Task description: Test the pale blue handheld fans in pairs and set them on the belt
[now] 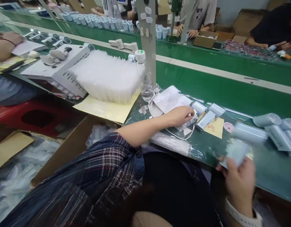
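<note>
My right hand is closed on a light blue cylinder, blurred by motion, at the bench's near right edge. Another blurred blue cylinder lies just beyond it. Over the bubble wrap, my left hand has curled fingers; what is between them, if anything, is hidden. Right beside those fingertips lie several blue cylinders, partly on a yellow paper slip with red handwriting. A white cable loops under my left hand.
Further right, several cylinders are heaped on the bench. A plastic bottle stands by the metal post. Left of it, a thick stack of white sleeves rests on yellow sheets. Other people work across the green belt and at left.
</note>
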The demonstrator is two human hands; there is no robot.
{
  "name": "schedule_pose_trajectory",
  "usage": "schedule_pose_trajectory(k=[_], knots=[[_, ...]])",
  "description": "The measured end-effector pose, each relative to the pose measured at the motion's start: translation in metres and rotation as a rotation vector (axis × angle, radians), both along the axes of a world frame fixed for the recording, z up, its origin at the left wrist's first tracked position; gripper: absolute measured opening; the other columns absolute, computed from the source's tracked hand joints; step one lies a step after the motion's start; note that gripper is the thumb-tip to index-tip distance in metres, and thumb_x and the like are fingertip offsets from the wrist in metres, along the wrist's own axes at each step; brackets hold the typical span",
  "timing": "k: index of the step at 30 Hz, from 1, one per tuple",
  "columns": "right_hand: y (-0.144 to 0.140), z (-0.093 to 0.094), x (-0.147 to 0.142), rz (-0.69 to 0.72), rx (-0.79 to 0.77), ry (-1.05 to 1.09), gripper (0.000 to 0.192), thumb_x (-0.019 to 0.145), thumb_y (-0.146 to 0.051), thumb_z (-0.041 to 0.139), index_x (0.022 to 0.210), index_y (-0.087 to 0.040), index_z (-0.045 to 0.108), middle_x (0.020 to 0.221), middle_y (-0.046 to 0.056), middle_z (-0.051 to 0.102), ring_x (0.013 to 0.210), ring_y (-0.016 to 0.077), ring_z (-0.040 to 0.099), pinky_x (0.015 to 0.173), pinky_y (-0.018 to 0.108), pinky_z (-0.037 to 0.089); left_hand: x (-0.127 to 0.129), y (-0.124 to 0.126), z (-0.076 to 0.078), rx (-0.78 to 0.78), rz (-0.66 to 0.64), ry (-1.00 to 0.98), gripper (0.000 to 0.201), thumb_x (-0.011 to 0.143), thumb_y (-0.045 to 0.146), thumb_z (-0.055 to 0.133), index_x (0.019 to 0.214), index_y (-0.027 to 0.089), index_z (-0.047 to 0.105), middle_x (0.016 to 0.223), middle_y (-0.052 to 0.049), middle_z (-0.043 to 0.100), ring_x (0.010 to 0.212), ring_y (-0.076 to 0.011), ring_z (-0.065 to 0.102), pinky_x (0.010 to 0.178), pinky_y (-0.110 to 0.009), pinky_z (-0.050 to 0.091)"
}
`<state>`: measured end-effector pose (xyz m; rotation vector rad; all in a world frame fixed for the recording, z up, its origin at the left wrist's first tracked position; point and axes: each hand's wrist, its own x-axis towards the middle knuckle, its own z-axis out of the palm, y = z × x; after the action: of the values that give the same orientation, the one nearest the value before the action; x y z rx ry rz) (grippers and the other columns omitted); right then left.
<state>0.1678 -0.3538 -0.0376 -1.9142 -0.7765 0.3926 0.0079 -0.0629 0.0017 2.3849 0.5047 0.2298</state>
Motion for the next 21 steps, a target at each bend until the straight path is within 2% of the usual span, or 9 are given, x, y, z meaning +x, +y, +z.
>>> schedule_pose_trajectory(k=[2, 5, 7, 9, 11, 15, 17, 18, 21], knots=[[0.032, -0.002, -0.025, 0.034, -0.031, 0.033, 0.064, 0.092, -0.071, 0.069, 0.127, -0.018, 0.06, 0.087, 0.009, 0.075, 0.061, 0.024, 0.066, 0.061, 0.038, 0.054, -0.004, 0.003, -0.002, -0.05, 0.018, -0.031, 0.022, 0.103, 0.017, 0.054, 0.115, 0.014, 0.073, 0.113, -0.012, 0.077, 0.108, -0.025, 0.069, 0.099, -0.038, 0.05], [0.074, -0.003, -0.044, 0.115, -0.095, -0.163, 0.075, 0.093, -0.073, 0.062, 0.139, -0.014, 0.066, 0.104, 0.017, 0.08, 0.079, 0.03, 0.073, 0.073, 0.041, 0.057, -0.005, 0.008, -0.002, -0.189, 0.114, -0.114, 0.032, 0.104, 0.014, 0.05, 0.132, 0.017, 0.067, 0.103, -0.007, 0.074, 0.096, -0.0193, 0.068, 0.09, -0.032, 0.052], [0.091, -0.004, -0.047, 0.164, -0.169, -0.316, 0.074, 0.095, -0.072, 0.056, 0.139, -0.014, 0.069, 0.119, 0.021, 0.08, 0.09, 0.0337, 0.076, 0.075, 0.041, 0.056, -0.006, 0.016, 0.001, -0.353, 0.254, -0.189, 0.041, 0.107, 0.016, 0.042, 0.146, 0.016, 0.055, 0.085, 0.0, 0.064, 0.075, -0.0154, 0.059, 0.075, -0.029, 0.049], [0.099, -0.006, -0.045, 0.233, -0.245, -0.45, 0.068, 0.099, -0.068, 0.052, 0.14, -0.017, 0.071, 0.125, 0.019, 0.081, 0.091, 0.0328, 0.076, 0.072, 0.038, 0.053, -0.011, 0.024, 0.007, -0.468, 0.334, -0.254, 0.045, 0.109, 0.019, 0.04, 0.154, 0.015, 0.046, 0.074, 0.006, 0.049, 0.063, -0.0136, 0.047, 0.066, -0.028, 0.043], [0.099, -0.005, -0.042, 0.285, -0.27, -0.595, 0.063, 0.104, -0.064, 0.049, 0.14, -0.018, 0.072, 0.111, 0.015, 0.082, 0.079, 0.0288, 0.073, 0.065, 0.035, 0.048, -0.017, 0.026, 0.016, -0.358, 0.275, -0.26, 0.046, 0.109, 0.019, 0.04, 0.154, 0.016, 0.046, 0.077, 0.005, 0.048, 0.066, -0.014, 0.048, 0.069, -0.028, 0.044], [0.086, 0.011, -0.038, 0.336, -0.23, -1.023, 0.054, 0.111, -0.054, 0.05, 0.135, -0.013, 0.075, 0.074, 0.009, 0.07, 0.068, 0.0254, 0.065, 0.06, 0.031, 0.035, -0.028, 0.009, 0.043, 0.024, 0.041, -0.145, 0.031, 0.107, 0.02, 0.044, 0.132, 0.019, 0.063, 0.094, -0.003, 0.064, 0.088, -0.0195, 0.06, 0.083, -0.033, 0.046], [0.078, 0.024, -0.036, 0.34, -0.234, -1.191, 0.052, 0.113, -0.051, 0.05, 0.138, -0.013, 0.075, 0.071, 0.008, 0.065, 0.068, 0.0251, 0.062, 0.058, 0.031, 0.031, -0.033, -0.003, 0.06, 0.067, -0.057, -0.091, 0.026, 0.112, 0.03, 0.042, 0.119, 0.021, 0.065, 0.095, -0.004, 0.066, 0.089, -0.0213, 0.062, 0.082, -0.034, 0.046], [0.075, 0.03, -0.035, 0.322, -0.23, -1.232, 0.052, 0.114, -0.051, 0.05, 0.14, -0.013, 0.074, 0.072, 0.008, 0.064, 0.066, 0.0248, 0.059, 0.057, 0.031, 0.028, -0.036, -0.008, 0.069, 0.061, -0.083, -0.08, 0.031, 0.114, 0.036, 0.037, 0.114, 0.021, 0.064, 0.095, -0.004, 0.067, 0.089, -0.0215, 0.062, 0.081, -0.034, 0.046], [0.067, 0.04, -0.034, 0.242, -0.194, -1.226, 0.052, 0.114, -0.053, 0.049, 0.129, -0.012, 0.077, 0.067, 0.006, 0.059, 0.059, 0.0236, 0.05, 0.053, 0.032, 0.024, -0.042, -0.014, 0.09, -0.011, -0.072, -0.113, 0.039, 0.117, 0.041, 0.027, 0.111, 0.022, 0.06, 0.095, -0.004, 0.068, 0.089, -0.0209, 0.063, 0.083, -0.034, 0.047]])
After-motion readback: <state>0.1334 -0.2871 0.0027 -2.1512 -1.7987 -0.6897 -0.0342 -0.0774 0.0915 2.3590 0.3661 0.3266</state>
